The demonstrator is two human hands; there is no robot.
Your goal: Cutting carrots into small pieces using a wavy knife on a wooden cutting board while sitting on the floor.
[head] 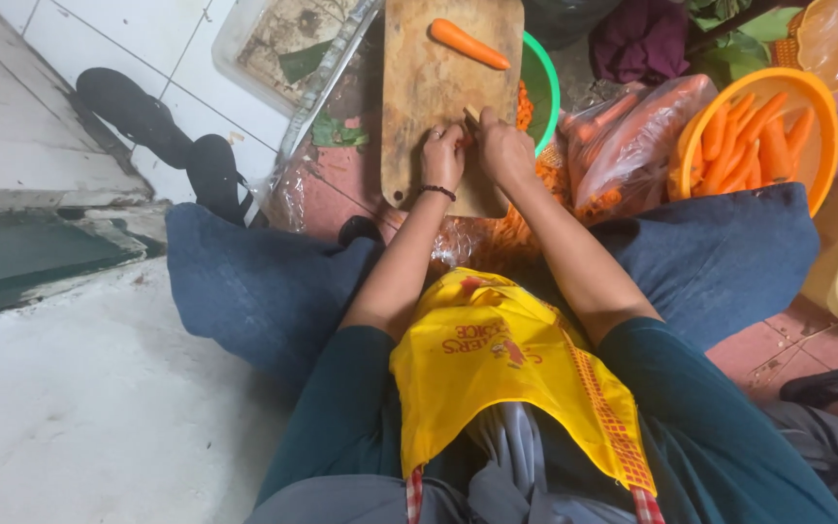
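Carrot work is at the cutting step: on the worn wooden cutting board (429, 87) my left hand (441, 158) pins a small piece, my right hand (502, 150) closed beside it, what it grips hidden. 1 whole orange carrot (469, 44) lies farther up; next calls for fetching it. Round orange plastic basin (821, 107) holds more.

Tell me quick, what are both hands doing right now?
Left hand: fingers curled, pressed on the wooden cutting board; what it grips cannot be told.
Right hand: closed, apparently on a knife handle.
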